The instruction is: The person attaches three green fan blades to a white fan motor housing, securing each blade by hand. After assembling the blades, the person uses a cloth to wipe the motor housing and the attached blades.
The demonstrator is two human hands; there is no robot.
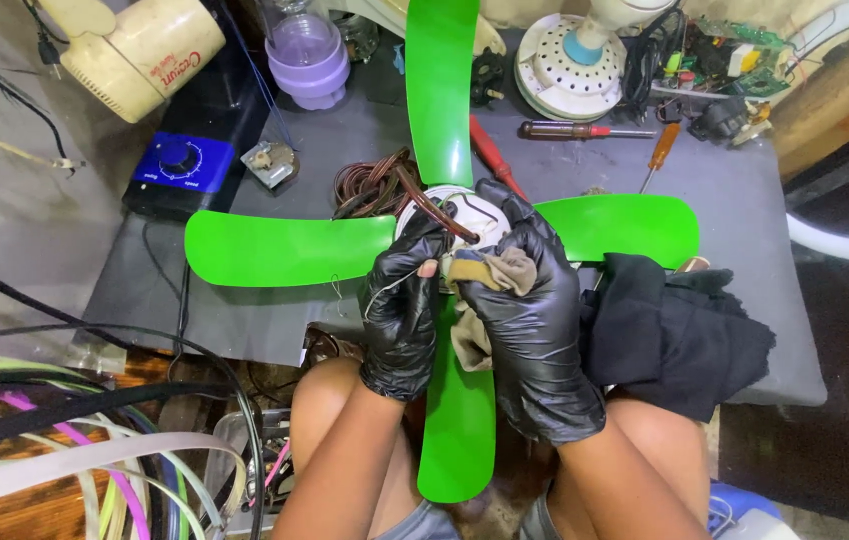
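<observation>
Green fan blades (290, 250) spread in a cross over the grey mat (745, 200), with the white hub (485, 215) at their centre, just above both hands. To the left of the grip lay a blue dial box (185, 163) and a coil of brown wire (370, 185). Left hand (402, 305) — black-gloved — pinched a thin wire end against the hub. Right hand (530, 310) closed around a tan rag (500, 270), pressed beside a brown sleeved lead (435, 208). Further right sat a black cloth (675, 335), touching the right wrist — screwdrivers (575, 130) lay beyond it.
</observation>
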